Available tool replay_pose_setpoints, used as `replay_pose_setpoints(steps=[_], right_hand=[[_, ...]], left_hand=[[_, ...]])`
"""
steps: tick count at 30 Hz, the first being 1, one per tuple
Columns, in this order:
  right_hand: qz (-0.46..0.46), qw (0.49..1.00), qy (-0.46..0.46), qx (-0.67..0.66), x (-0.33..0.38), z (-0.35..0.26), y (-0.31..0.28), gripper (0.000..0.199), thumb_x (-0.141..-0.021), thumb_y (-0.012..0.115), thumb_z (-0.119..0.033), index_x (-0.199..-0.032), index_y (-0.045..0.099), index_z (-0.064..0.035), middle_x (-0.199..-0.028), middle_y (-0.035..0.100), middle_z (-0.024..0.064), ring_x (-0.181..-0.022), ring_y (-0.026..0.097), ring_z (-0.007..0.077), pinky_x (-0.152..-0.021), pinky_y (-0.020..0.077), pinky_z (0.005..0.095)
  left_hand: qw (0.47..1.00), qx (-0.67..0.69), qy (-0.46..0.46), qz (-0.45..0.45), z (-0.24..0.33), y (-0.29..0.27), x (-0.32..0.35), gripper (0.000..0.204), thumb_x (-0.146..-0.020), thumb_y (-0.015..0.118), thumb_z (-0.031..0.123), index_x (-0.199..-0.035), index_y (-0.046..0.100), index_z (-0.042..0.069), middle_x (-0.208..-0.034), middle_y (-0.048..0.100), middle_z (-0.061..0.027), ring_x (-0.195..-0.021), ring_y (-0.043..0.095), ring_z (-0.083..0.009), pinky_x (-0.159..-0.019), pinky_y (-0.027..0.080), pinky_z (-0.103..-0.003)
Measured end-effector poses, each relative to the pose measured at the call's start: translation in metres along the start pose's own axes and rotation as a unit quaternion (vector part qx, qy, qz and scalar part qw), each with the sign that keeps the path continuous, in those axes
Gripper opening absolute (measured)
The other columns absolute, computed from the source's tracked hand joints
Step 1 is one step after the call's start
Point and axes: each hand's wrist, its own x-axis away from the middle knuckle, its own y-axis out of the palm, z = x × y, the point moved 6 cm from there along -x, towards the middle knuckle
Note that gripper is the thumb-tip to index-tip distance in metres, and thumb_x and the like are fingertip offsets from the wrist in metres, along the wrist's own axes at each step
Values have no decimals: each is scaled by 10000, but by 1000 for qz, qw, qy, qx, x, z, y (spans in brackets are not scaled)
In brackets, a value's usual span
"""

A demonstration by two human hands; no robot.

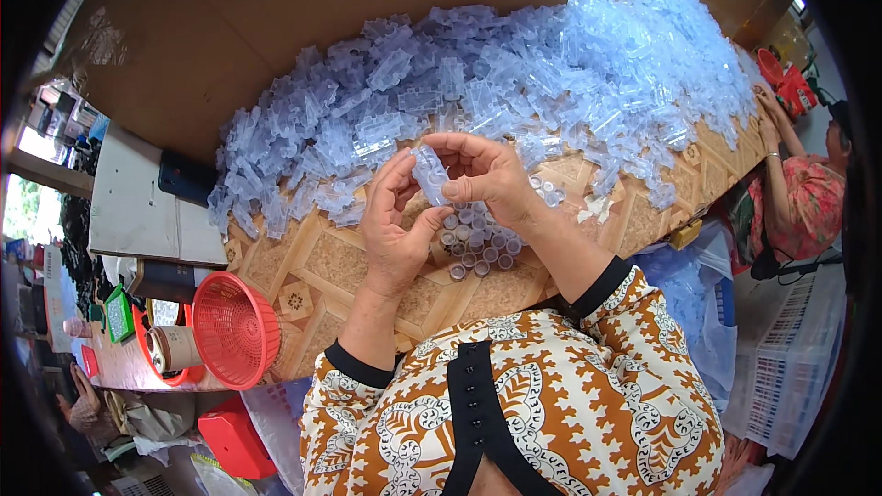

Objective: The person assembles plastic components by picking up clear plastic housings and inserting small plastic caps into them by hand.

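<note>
hands meet above the patterned table (303,266): left hand (393,225) and right hand (482,174) both pinch one clear plastic piece (428,173). small round caps (478,243) lie beneath; a glossy heap of clear pieces (514,83) behind, a red mesh basket (234,331) left.

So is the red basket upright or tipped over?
Tipped. The red basket lies on its side at the table's left edge, its mesh inside and round rim facing the camera. It looks empty.

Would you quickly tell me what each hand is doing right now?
Left hand: fingers closed on the clear plastic piece.
Right hand: pinching the same piece from the other side.
</note>
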Motion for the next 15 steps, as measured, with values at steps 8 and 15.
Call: replay_pose_setpoints(steps=[8,15], right_hand=[[-3,999,31,-6,3,1,-2,678,-751,822,-39,-1375,563,15,-1240,658,100,-1116,632,175,-957,532,316],[17,999,0,-28,6,5,-4,688,-746,825,-39,-1379,560,16,-1268,644,101,-1135,621,182,-1006,505,327]], left_hand=[[1000,-15,7,-6,-1,-2,1,645,-792,774,-67,-1379,513,-4,-1509,406,-171,-1330,511,-256,-1085,494,-377],[998,-59,25,-7,2,-1,1,661,-756,809,-35,-1363,552,18,-1489,457,-169,-1341,509,-270,-1097,468,-375]])
